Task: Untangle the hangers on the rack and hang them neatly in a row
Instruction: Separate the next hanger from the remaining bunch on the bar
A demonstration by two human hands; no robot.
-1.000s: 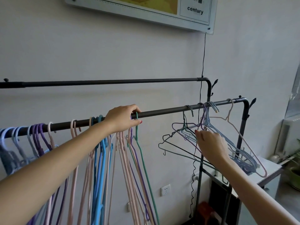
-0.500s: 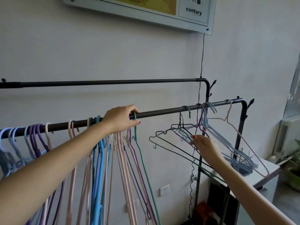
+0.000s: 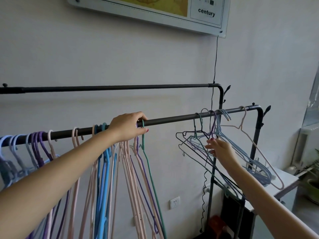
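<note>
The tangle of thin hangers hangs from the right part of the front rail, right of the frame's middle, their hooks bunched on the rail and their frames crossing one another at skewed angles; black, teal, lilac and blue-grey wires run together there and I cannot count them. The right hand is at this knot from below and right, its fingertips touching the crossed wires with the fingers spread loosely; whether that grip has closed on any wire cannot be told. One pink hanger hangs tilted at the far right end of the rail, its lower corner near a white tabletop at the right edge. At the frame's middle the left hand lies over the rail, its grip curled around the bar just beside the hook of one green hanger, thumb tip under the rail touching that hook. Left of it the sorted hangers hang straight down in a row, pink, blue, purple and pale blue, too many and too overlapped to count, their lower ends cut off by the bottom edge. A second, higher rail stands bare behind, and a cable drops from a wall board at the top.
</note>
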